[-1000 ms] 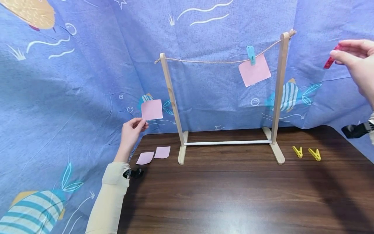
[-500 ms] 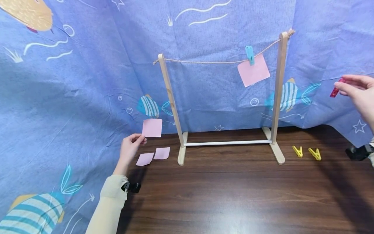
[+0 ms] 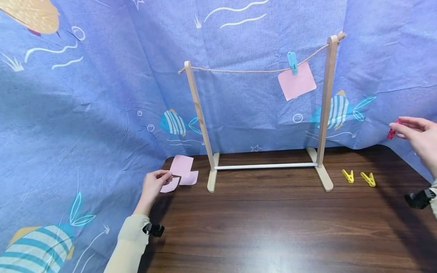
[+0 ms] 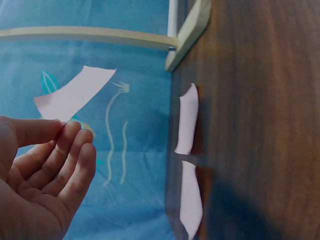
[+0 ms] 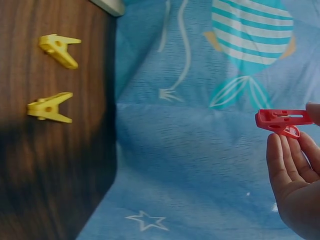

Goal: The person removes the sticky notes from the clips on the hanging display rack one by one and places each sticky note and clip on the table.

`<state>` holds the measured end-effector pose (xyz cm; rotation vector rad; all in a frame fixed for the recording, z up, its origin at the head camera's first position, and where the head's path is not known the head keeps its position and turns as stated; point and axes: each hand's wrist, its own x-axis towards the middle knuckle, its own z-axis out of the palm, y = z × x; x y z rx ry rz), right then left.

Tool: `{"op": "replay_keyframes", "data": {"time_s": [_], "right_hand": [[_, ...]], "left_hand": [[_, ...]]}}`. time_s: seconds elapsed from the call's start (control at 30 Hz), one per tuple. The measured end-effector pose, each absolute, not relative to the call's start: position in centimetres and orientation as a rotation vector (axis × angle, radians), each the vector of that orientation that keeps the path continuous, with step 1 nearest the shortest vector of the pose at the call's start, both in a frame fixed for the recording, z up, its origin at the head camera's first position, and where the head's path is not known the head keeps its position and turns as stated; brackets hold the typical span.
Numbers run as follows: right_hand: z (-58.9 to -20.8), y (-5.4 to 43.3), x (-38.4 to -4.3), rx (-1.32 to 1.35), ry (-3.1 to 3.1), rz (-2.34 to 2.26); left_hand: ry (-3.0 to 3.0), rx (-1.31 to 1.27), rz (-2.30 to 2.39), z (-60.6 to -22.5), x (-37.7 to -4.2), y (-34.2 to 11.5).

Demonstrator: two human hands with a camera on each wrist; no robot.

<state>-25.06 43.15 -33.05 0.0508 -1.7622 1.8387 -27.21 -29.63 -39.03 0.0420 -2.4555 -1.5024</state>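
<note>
My left hand (image 3: 154,188) pinches a pink paper square (image 3: 182,165) by its lower left corner, between thumb and forefinger. In the left wrist view that held square (image 4: 75,94) is raised off the table. Two more pink squares lie on the tabletop beneath it: one nearer the stand (image 4: 188,120), the other closer to the front (image 4: 191,200). Over at the right, my right hand (image 3: 420,138) holds a red clothespin (image 5: 282,119) between thumb and fingertips, in the air beside the table's right end. Two yellow clothespins (image 3: 358,178) lie on the table left of that hand.
A wooden stand (image 3: 326,110) with a rope (image 3: 239,71) strung between its posts occupies the back of the table (image 3: 259,220). On the rope, a light blue clothespin (image 3: 292,62) holds a pink square (image 3: 297,82). A blue sea-print cloth (image 3: 102,94) hangs behind and leftward.
Both hands have come down. The left hand's pink square has dropped from in front of the cloth to overlap the squares on the table; the red clothespin has lowered with my right hand.
</note>
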Motion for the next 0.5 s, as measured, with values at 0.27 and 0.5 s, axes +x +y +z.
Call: {"op": "replay_keyframes", "data": {"time_s": [0.27, 0.5], "right_hand": [[-35.3, 43.1, -24.6, -0.18, -2.075, 1.566], [-37.5, 44.3, -24.5, -0.176, -2.159, 1.577]], "left_hand": [[-2.559, 0.108, -1.496, -40.7, -26.9, -30.3], [-2.562, 0.16, -1.592, -42.1, -26.3, -31.1]]}}
